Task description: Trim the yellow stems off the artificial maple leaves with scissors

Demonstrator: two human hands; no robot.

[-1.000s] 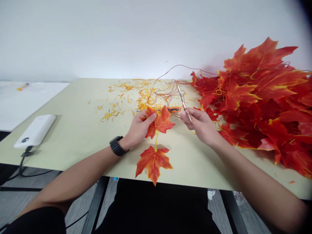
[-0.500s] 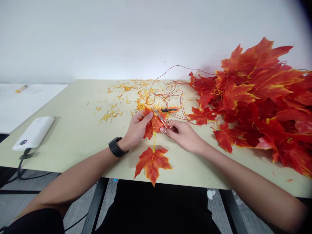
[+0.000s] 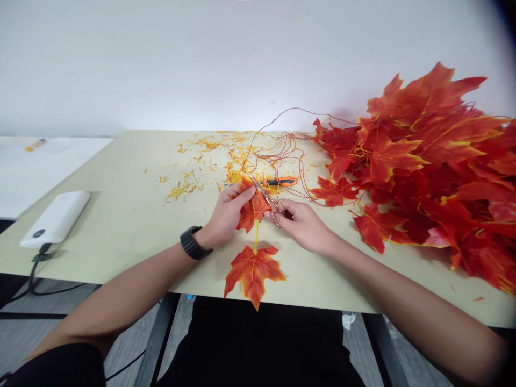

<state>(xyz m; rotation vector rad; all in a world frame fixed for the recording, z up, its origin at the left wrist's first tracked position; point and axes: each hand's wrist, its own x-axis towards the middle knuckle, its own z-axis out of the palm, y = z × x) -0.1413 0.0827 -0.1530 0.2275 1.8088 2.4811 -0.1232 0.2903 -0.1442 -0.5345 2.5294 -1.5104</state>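
Between thumb and fingers, my left hand (image 3: pixel 229 211) pinches a red-orange artificial maple leaf (image 3: pixel 252 210). My right hand (image 3: pixel 301 223) has its fingers in the handles of small metal scissors (image 3: pixel 269 200). Their blades lie along the right upper edge of the held leaf, pointing up and left. A yellow stem runs down from that leaf to a second maple leaf (image 3: pixel 255 273), which hangs at the table's front edge. Just beyond my hands lies an orange and black tool handle (image 3: pixel 284 181), partly hidden.
Yellow and orange trimmings (image 3: pixel 237 161) litter the table (image 3: pixel 133 183). Loops of thin reddish cord (image 3: pixel 288 148) run toward a large pile of red maple leaves (image 3: pixel 427 172) at the right. A white power bank (image 3: pixel 58 217) with a black cable lies at the left.
The lower leaf has swung very slightly to the right and down. My hands, the held leaf and the scissors stay almost where they were.
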